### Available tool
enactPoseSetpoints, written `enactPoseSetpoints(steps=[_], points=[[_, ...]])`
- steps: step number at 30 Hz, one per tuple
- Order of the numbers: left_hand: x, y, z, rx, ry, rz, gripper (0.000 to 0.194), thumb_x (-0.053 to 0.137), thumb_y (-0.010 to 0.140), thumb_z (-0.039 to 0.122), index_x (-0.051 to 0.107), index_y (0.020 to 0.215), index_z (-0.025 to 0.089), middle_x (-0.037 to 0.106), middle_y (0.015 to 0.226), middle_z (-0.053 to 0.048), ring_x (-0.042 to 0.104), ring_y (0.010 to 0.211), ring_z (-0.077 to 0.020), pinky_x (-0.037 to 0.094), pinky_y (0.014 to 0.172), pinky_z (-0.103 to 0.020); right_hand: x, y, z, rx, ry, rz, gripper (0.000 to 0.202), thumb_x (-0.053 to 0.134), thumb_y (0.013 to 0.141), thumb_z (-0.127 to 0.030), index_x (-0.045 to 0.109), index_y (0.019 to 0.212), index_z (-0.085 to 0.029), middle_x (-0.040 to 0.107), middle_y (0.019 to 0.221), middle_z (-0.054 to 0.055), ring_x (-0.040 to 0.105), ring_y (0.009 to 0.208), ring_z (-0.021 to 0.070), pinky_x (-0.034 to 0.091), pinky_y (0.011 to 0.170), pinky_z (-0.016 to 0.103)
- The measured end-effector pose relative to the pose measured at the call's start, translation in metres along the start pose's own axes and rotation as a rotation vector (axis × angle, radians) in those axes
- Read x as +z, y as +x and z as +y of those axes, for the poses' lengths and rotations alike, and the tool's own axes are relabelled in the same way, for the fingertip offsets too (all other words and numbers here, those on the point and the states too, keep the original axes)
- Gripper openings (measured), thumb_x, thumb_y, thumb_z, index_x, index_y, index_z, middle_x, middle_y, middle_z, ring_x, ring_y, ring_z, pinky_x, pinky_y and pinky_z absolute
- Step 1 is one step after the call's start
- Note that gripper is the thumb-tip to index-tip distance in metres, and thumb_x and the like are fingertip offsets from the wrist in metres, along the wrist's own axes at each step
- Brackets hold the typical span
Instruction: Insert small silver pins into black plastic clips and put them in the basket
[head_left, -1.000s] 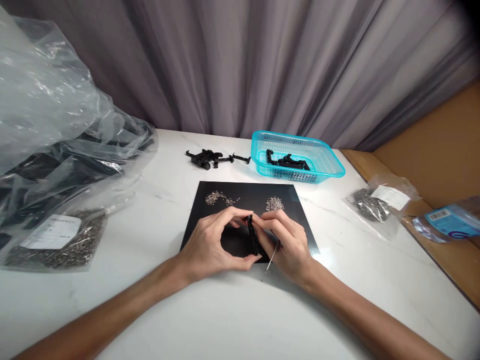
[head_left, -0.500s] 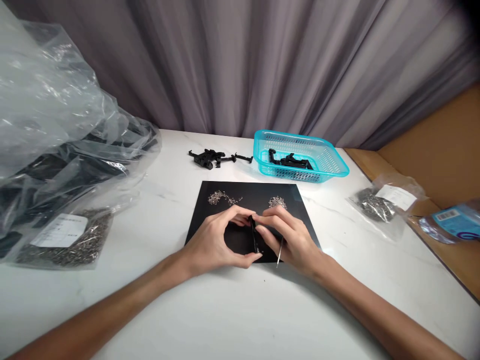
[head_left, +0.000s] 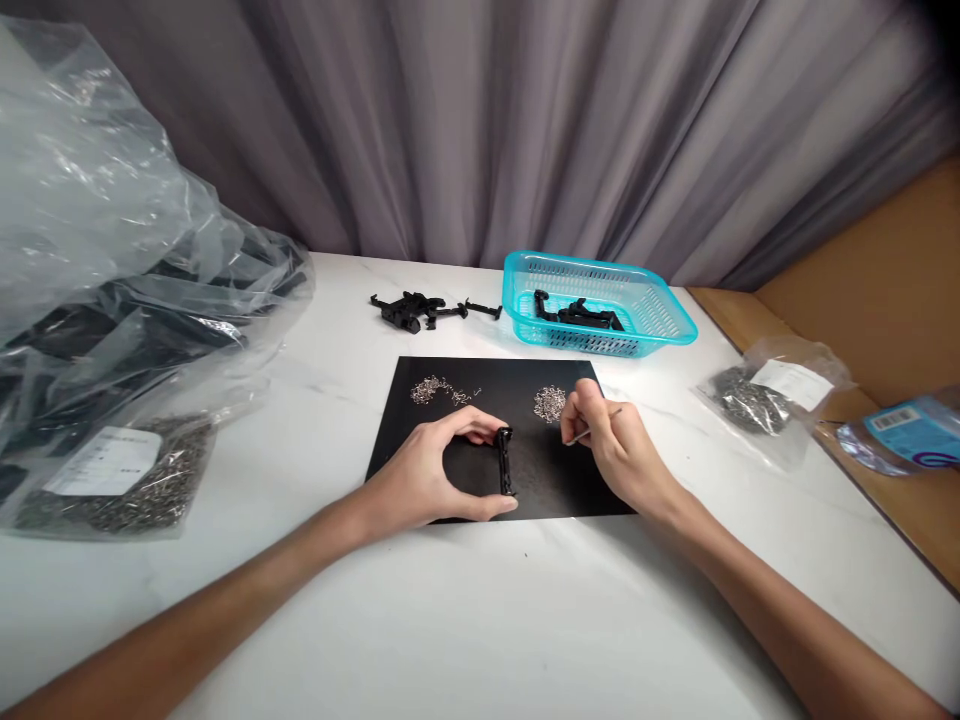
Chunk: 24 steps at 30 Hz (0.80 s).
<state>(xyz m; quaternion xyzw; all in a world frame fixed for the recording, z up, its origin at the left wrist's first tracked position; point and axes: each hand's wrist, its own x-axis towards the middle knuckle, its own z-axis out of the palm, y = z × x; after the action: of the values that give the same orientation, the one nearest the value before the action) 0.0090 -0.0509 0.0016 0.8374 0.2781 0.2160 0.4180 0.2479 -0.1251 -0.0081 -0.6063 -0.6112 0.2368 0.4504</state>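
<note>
Between thumb and fingers, my left hand [head_left: 427, 470] grips a narrow black plastic part [head_left: 505, 462] by its two ends, over the black mat [head_left: 547, 480]. My right hand [head_left: 611, 435] is closed around a thin metal tool [head_left: 594, 427], probably tweezers or a pick; its tip is partly hidden by the fingers. That hand is just right of a small pile of tiny metal pieces [head_left: 550, 403], apart from the black part. Another pile of small metal pieces, perhaps springs [head_left: 431, 390], lies at the mat's far left, with a few scattered beside it.
Behind the mat are a heap of black plastic parts [head_left: 409, 310] and a blue basket [head_left: 675, 333] with more inside. Bags of metal pieces lie at left [head_left: 176, 480] and right [head_left: 750, 405]. Large clear plastic bags [head_left: 97, 220] fill the left; a cardboard box [head_left: 877, 270] stands at right.
My right hand has moved away from the black part, right and farther back toward the right pile, still with the thin tool. My left hand keeps its grip on the part.
</note>
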Motion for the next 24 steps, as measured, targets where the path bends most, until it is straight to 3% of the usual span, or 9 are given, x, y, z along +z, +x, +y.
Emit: enactPoseSetpoints(steps=[2, 5, 7, 10, 14, 24], points=[[-0.001, 0.000, 0.000, 0.005, 0.033, 0.000, 0.059, 0.089, 0.067, 0.041, 0.067, 0.120, 0.025, 0.073, 0.117, -0.005, 0.069, 0.111, -0.0268, 0.057, 0.101, -0.045, 0.000, 0.001, -0.005, 0.073, 0.129, -0.041, 0.056, 0.047, 0.103, -0.059, 0.060, 0.065, -0.020, 0.047, 0.056, -0.003, 0.043, 0.051, 0.0126, 0.037, 0.053, 0.030], [-0.001, 0.001, -0.001, 0.010, 0.077, 0.007, 0.058, 0.090, 0.067, 0.039, 0.068, 0.119, 0.025, 0.073, 0.115, -0.006, 0.068, 0.111, -0.0276, 0.056, 0.100, -0.046, 0.001, 0.003, -0.012, 0.098, 0.321, -0.166, 0.034, 0.070, 0.093, -0.052, 0.070, 0.084, -0.019, 0.062, 0.065, -0.002, 0.056, 0.058, 0.0131, 0.045, 0.057, 0.028], [-0.001, 0.002, -0.001, 0.004, 0.079, 0.001, 0.058, 0.089, 0.067, 0.039, 0.067, 0.119, 0.024, 0.072, 0.115, -0.005, 0.068, 0.110, -0.0275, 0.056, 0.100, -0.046, 0.004, 0.004, -0.012, 0.058, 0.422, -0.223, 0.030, 0.068, 0.096, -0.047, 0.074, 0.093, -0.018, 0.071, 0.076, 0.002, 0.063, 0.065, 0.0141, 0.051, 0.065, 0.029], [-0.001, 0.003, 0.000, -0.017, 0.065, -0.012, 0.059, 0.089, 0.068, 0.039, 0.067, 0.119, 0.023, 0.072, 0.116, -0.006, 0.067, 0.110, -0.0272, 0.055, 0.101, -0.046, 0.012, 0.005, -0.005, -0.017, 0.499, -0.188, 0.040, 0.054, 0.104, -0.045, 0.074, 0.085, -0.016, 0.072, 0.078, 0.004, 0.063, 0.064, 0.0126, 0.053, 0.070, 0.030], [-0.002, 0.004, 0.002, -0.063, 0.057, -0.030, 0.058, 0.089, 0.067, 0.041, 0.067, 0.118, 0.023, 0.073, 0.116, -0.005, 0.067, 0.111, -0.0269, 0.053, 0.103, -0.044, 0.021, 0.007, 0.005, -0.005, 0.546, -0.201, 0.043, 0.054, 0.105, -0.045, 0.072, 0.081, -0.015, 0.071, 0.077, 0.004, 0.061, 0.062, 0.0114, 0.052, 0.068, 0.028], [0.000, 0.005, 0.001, -0.081, 0.047, -0.001, 0.059, 0.090, 0.064, 0.041, 0.068, 0.116, 0.022, 0.073, 0.113, -0.004, 0.067, 0.110, -0.0261, 0.053, 0.102, -0.043, 0.020, 0.010, 0.001, -0.043, 0.454, -0.260, 0.041, 0.054, 0.105, -0.042, 0.077, 0.086, -0.014, 0.074, 0.082, 0.006, 0.062, 0.065, 0.0123, 0.052, 0.071, 0.028]])
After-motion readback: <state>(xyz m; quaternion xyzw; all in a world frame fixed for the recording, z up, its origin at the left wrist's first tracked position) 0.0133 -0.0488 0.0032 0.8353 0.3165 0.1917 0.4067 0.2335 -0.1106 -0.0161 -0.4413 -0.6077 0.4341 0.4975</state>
